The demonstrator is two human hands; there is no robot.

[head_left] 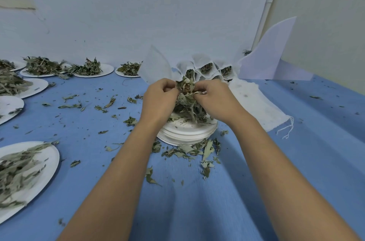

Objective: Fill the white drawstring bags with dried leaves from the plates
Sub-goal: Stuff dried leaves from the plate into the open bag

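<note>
Where plates sit stacked, my left hand and right hand pinch one clump of dried leaves. Filled bags stand behind.

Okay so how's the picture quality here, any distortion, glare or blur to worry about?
Head view: wide-angle bending, so the forearms splay outward and the wall pipe leans; light is soft and even with a bluish cast, no glare on the plate stack; the left hand, right hand and the dried leaves they pinch look fairly sharp.
</note>
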